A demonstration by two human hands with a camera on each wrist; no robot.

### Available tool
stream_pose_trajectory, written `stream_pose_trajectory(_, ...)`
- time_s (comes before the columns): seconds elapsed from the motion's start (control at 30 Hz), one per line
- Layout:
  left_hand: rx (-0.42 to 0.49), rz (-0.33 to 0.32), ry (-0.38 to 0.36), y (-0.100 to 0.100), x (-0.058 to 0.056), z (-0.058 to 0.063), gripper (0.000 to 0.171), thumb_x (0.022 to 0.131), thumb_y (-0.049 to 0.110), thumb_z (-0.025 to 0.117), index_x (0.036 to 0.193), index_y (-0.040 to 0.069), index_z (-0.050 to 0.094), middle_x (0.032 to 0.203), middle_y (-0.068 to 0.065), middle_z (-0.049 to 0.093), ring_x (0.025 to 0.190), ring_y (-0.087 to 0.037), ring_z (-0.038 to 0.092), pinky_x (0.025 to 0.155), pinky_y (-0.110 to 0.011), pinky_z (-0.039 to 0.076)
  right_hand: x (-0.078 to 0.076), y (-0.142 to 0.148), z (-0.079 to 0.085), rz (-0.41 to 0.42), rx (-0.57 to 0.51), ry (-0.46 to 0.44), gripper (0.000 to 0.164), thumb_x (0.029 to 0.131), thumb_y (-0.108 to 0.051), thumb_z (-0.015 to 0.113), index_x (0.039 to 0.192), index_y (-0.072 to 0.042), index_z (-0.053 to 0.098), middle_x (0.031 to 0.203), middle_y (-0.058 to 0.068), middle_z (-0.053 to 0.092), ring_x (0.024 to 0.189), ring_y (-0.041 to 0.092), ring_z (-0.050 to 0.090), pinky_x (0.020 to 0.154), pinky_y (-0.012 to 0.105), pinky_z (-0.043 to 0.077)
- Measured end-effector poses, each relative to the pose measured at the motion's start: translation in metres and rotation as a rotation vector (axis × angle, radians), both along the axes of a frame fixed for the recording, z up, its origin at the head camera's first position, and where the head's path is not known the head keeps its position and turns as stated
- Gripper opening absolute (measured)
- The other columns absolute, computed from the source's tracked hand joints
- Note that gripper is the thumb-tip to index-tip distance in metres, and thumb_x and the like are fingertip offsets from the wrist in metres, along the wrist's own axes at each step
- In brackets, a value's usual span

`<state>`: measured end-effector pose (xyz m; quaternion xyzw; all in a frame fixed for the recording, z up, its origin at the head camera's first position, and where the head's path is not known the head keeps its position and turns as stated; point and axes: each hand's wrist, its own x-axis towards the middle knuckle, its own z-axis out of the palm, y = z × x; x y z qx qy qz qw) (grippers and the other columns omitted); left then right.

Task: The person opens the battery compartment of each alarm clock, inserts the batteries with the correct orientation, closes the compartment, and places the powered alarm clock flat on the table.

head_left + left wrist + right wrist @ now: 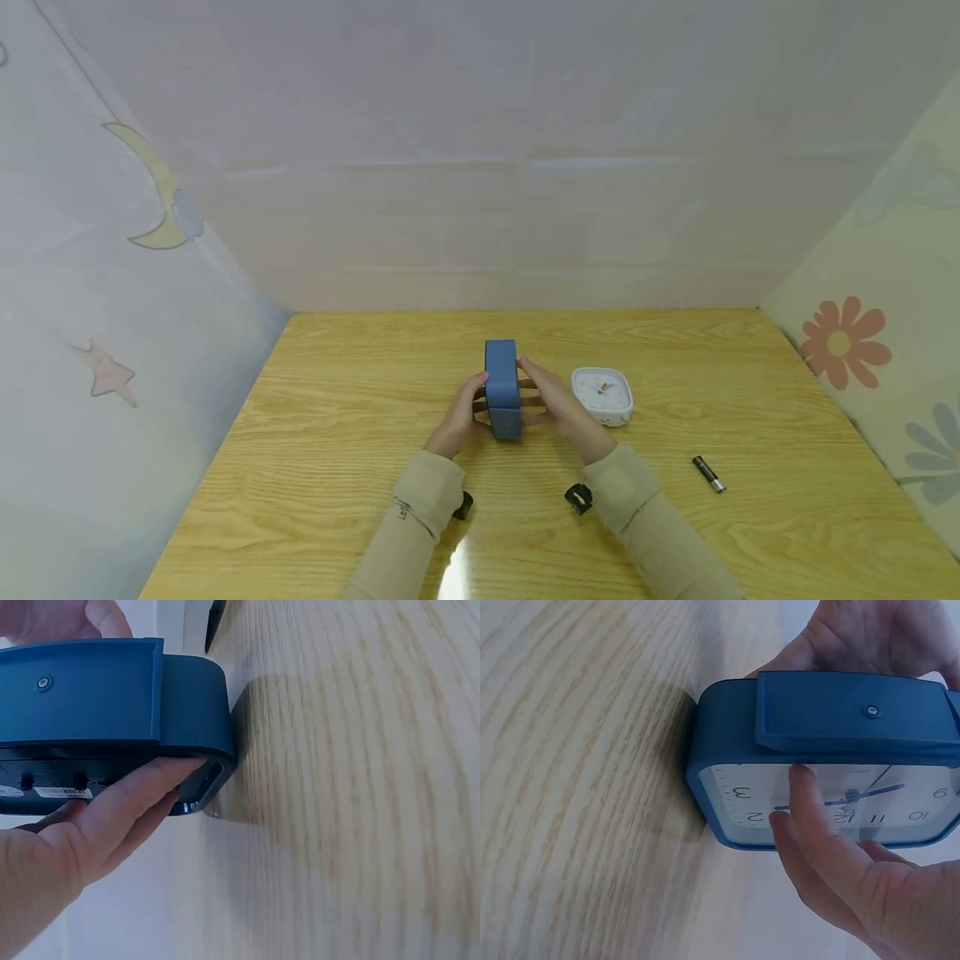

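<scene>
A blue alarm clock is held on its side between both hands, close to the tabletop; whether it touches the table I cannot tell. Its long edge with a screw faces the person. At the clock's dark back, where a label shows, the left hand holds it with extended fingers. Across the white dial, the right hand lays its fingertips, supporting the other side. Just right of that hand is a white clock, lying face up.
A black and silver battery lies farther right on the wooden table. Pale patterned sheets rise behind the table and along both sides. Black wrist devices sit by the sleeve cuffs.
</scene>
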<state>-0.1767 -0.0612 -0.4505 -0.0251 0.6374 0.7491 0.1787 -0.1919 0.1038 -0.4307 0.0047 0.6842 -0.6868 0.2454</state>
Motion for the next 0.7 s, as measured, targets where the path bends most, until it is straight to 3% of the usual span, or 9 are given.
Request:
stream_pose_trajectory(0.1,0.032,0.025,-0.030,-0.002,-0.011,-0.023,0.058,0.091,0.047,0.038,0.128,0.002,0.040,0.127,-0.020,0.041,0.112,-0.036,0.041,0.079,-0.054,0.045,-0.011,0.003,-0.022,-0.009,-0.006,-0.007,0.070,0.088,-0.053,0.048,0.141,-0.009,0.032,0.136,0.020,0.036,0.115,0.041,0.043,0.080,0.051,0.047)
stream_pose_trajectory(0.23,0.032,0.017,0.005,-0.005,-0.015,-0.036,0.054,0.090,0.051,0.037,0.119,0.006,0.045,0.117,-0.016,0.047,0.103,-0.029,0.047,0.072,-0.045,0.048,-0.015,0.003,-0.033,-0.022,0.017,0.010,0.074,0.084,-0.053,0.054,0.139,-0.007,0.036,0.133,0.019,0.041,0.114,0.038,0.045,0.078,0.048,0.049)
stream_pose_trajectory(0.33,0.028,-0.007,0.052,-0.007,-0.010,-0.029,0.057,0.088,0.054,0.035,0.115,0.005,0.047,0.112,-0.016,0.049,0.099,-0.028,0.048,0.071,-0.047,0.048,-0.001,-0.002,-0.007,-0.033,0.035,-0.004,0.069,0.088,-0.047,0.052,0.137,-0.001,0.035,0.136,0.023,0.036,0.117,0.040,0.042,0.083,0.048,0.047)
stream_pose_trajectory(0.4,0.031,-0.012,0.056,-0.008,-0.007,-0.024,0.058,0.087,0.054,0.035,0.116,0.004,0.047,0.111,-0.016,0.049,0.098,-0.028,0.048,0.070,-0.047,0.048,0.000,-0.003,-0.007,-0.037,0.053,-0.030,0.070,0.088,-0.046,0.052,0.138,0.000,0.034,0.138,0.023,0.034,0.118,0.040,0.041,0.085,0.047,0.046)
stream_pose_trajectory(0.53,0.042,0.008,0.024,-0.008,-0.003,-0.014,0.062,0.087,0.052,0.036,0.119,0.001,0.046,0.114,-0.017,0.048,0.101,-0.029,0.047,0.073,-0.046,0.047,-0.001,-0.002,-0.012,-0.001,0.129,-0.076,0.084,0.088,-0.052,0.050,0.143,0.003,0.017,0.143,0.027,0.023,0.124,0.044,0.032,0.089,0.051,0.042)
stream_pose_trajectory(0.7,0.037,0.032,0.004,-0.011,-0.004,-0.012,0.060,0.087,0.048,0.035,0.121,0.000,0.046,0.116,-0.017,0.047,0.104,-0.030,0.045,0.079,-0.051,0.045,-0.004,-0.002,-0.016,0.061,0.169,-0.102,0.092,0.088,-0.056,0.044,0.143,0.004,0.003,0.143,0.031,0.017,0.125,0.047,0.028,0.086,0.052,0.044)
